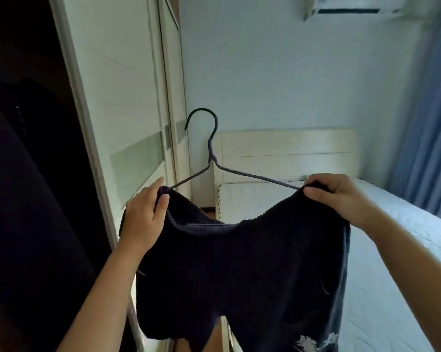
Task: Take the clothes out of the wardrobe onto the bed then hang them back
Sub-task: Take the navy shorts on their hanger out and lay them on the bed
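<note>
1. Between the wardrobe (128, 97) and the bed (381, 262), a dark knitted garment (239, 275) is hanging in the air, draped over a thin wire hanger (212, 158) whose hook is pointing up and curling to the left.
2. At the garment's left shoulder, the left hand (144, 214) is pinching the knit, thumb in front and fingers curled behind, right at the tip of the hanger's arm.
3. At the opposite shoulder, the right hand (341, 196) is gripping the fabric in closed fingers, bunching it over the hanger's other end.
4. Inside the open wardrobe on the left, other dark clothes (24, 199) are hanging in shadow.
5. Behind the garment, the bed's pale headboard (290, 153) is standing against the wall.
</note>
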A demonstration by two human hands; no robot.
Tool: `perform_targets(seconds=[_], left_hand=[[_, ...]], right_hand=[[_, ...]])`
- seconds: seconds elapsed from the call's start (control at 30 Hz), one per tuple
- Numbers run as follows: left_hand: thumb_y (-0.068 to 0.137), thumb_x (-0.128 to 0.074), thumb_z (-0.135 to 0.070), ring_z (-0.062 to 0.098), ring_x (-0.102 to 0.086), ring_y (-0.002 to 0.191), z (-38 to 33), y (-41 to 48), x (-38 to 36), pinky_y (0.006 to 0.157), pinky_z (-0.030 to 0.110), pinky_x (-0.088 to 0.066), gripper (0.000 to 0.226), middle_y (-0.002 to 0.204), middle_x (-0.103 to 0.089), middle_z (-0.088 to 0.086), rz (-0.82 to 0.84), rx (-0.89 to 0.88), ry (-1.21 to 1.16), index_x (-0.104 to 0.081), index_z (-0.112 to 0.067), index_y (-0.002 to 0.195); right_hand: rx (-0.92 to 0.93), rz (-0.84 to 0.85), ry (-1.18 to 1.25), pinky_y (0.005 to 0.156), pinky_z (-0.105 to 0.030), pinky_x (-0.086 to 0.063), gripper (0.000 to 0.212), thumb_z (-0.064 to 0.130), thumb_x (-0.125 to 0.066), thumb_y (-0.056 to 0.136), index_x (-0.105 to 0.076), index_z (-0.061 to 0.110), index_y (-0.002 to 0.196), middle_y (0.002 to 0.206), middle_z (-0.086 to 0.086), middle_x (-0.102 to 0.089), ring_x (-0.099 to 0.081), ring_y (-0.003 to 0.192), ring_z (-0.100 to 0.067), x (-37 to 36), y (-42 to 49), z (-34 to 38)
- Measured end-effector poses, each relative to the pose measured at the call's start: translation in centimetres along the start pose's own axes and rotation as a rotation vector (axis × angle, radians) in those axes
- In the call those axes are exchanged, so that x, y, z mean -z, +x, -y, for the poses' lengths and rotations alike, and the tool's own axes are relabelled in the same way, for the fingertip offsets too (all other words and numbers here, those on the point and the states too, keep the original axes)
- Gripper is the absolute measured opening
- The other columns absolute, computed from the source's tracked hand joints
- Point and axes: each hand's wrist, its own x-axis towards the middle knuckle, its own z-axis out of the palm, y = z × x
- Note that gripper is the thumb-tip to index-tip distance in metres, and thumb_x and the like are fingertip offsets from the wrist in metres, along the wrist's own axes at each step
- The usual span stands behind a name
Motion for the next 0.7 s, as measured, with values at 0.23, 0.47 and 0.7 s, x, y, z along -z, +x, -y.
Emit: perform_targets(seconds=[0.23, 0.47, 0.7], left_hand=[[0.092, -0.045, -0.033, 0.02, -0.052, 0.083, -10.7, -5.6, -8.3, 0.06, 0.018, -0.032, 0.026, 0.086, -0.056, 0.003, 0.257, -0.101, -0.125, -0.057, -0.01, 0.095], [0.09, -0.049, -0.039, 0.021, -0.053, 0.066, -24.4, -16.4, -15.8, 0.054, 0.028, -0.033, 0.024, 0.066, -0.051, -0.004, 0.513, -0.239, -0.245, -0.046, -0.018, 0.079], [0.087, -0.054, -0.04, 0.019, -0.055, 0.062, -35.3, -28.4, -21.9, 0.054, 0.022, -0.038, 0.025, 0.06, -0.056, -0.004, 0.766, -0.256, -0.347, -0.051, -0.018, 0.077]], right_hand=[[-0.23, -0.143, -0.18, 0.075, -0.03, -0.047, 0.019, 0.018, -0.058, 0.088, -0.065, 0.027, 0.074, 0.069, 0.009, -0.066, -0.059, 0.068, -0.006, 11.7, -15.2, -3.7], [-0.483, -0.357, -0.435, 0.071, -0.013, -0.039, 0.012, 0.04, -0.059, 0.076, -0.059, 0.051, 0.071, 0.083, 0.023, -0.063, -0.056, 0.075, -0.004, 20.4, -33.2, -6.8], [-0.808, -0.478, -0.624, 0.072, -0.013, -0.038, 0.008, 0.014, -0.071, 0.077, -0.069, 0.009, 0.084, 0.081, -0.006, -0.068, -0.063, 0.082, -0.027, 25.8, -50.0, -11.1]])
